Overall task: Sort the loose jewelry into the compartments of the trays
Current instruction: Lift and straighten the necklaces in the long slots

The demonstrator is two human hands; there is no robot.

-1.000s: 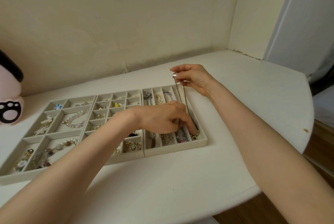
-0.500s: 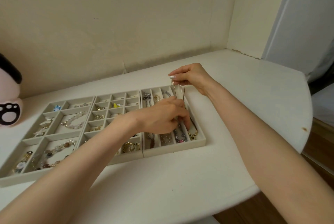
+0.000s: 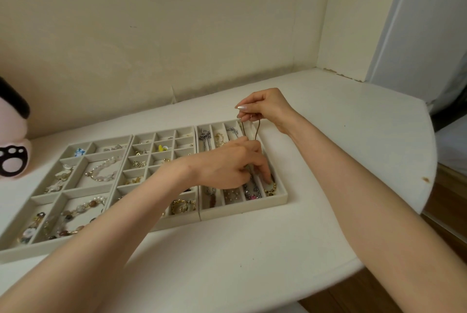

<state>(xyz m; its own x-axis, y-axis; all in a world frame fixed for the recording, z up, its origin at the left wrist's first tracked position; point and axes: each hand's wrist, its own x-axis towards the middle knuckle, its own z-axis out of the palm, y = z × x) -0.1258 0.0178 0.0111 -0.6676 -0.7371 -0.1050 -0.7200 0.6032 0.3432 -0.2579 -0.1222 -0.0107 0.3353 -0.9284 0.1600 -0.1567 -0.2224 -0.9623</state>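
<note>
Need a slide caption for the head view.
Left hand and right hand lay a cord necklace into the right tray.

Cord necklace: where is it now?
Head view, right of centre: necklace strung between right hand and left hand, over the far-right slot of the right tray.

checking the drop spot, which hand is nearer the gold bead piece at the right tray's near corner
Left. The left hand is right beside the gold bead piece; the right hand is above the tray's far end, pinching a cord.
</note>
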